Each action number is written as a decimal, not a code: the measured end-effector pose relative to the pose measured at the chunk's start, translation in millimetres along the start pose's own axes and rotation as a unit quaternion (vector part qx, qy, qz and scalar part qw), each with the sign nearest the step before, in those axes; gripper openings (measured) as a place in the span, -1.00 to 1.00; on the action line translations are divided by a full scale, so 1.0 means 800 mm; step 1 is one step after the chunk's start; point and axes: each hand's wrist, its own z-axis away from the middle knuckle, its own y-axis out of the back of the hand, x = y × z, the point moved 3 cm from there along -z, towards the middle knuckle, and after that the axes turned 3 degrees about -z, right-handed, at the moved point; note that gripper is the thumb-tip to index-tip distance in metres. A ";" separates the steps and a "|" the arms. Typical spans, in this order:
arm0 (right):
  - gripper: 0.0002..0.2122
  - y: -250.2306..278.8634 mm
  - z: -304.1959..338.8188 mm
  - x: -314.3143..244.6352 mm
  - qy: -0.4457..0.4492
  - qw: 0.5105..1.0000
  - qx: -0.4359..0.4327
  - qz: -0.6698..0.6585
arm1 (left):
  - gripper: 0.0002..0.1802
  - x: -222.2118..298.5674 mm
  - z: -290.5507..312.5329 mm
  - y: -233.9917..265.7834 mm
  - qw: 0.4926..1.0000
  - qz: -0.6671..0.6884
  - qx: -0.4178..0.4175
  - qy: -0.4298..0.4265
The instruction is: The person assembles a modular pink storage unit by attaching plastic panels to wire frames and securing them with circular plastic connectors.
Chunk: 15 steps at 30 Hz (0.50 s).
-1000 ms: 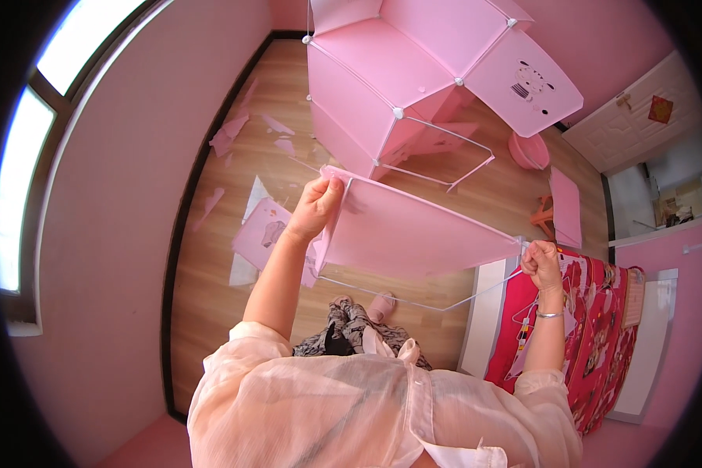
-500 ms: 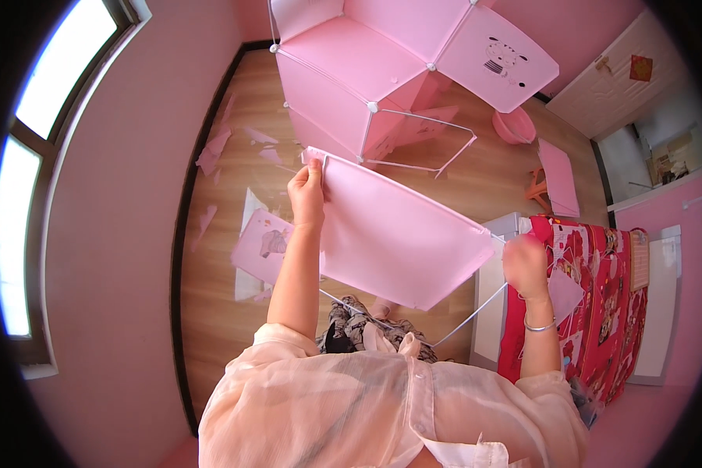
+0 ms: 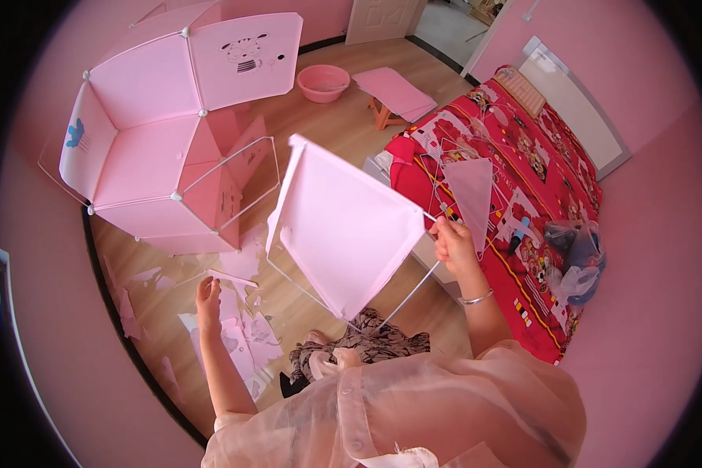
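My right hand (image 3: 454, 248) is closed at the right corner of a pink plastic panel (image 3: 351, 226), with a thin white wire frame (image 3: 409, 299) at the same corner. The panel hangs tilted in front of me, and the wire stands away from its lower edges. Apart from the panel, my left hand (image 3: 208, 308) is low on the left with its fingers loosely bent and spread. A narrow pink strip (image 3: 234, 278) shows just past its fingertips; whether they touch it I cannot tell.
A pink cube cabinet (image 3: 148, 164) with a cartoon door (image 3: 246, 62) stands far left. Torn pink scraps (image 3: 242, 343) litter the floor. Behind are a pink basin (image 3: 323, 83) and stacked panels (image 3: 394, 93) on an orange stool (image 3: 384, 115). A red-covered bed (image 3: 507, 195) holds wires and plastic bags (image 3: 577, 269).
My left hand has let go of the panel's upper left corner and moved down and left. My right hand still holds the panel. The view has turned to the right.
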 end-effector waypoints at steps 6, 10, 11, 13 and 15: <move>-0.74 0.168 -0.071 0.010 0.081 0.952 0.192 -0.222 | -0.69 -0.050 -0.006 -0.063 0.986 0.062 -0.047 0.144; -0.74 0.267 -0.147 0.026 0.106 0.892 0.273 -0.346 | -0.72 -0.026 -0.002 -0.139 0.977 0.027 -0.094 0.190; -0.74 0.284 -0.170 0.029 0.107 0.871 0.311 -0.366 | -0.72 -0.022 -0.007 -0.157 0.975 0.015 -0.108 0.194; -0.75 0.324 -0.217 0.045 0.111 0.868 0.250 -0.415 | -0.70 -0.003 -0.005 -0.196 0.971 0.016 -0.139 0.194; -0.82 0.364 -0.251 0.051 0.090 0.870 0.268 -0.404 | -0.70 0.012 -0.004 -0.242 0.963 -0.023 -0.184 0.193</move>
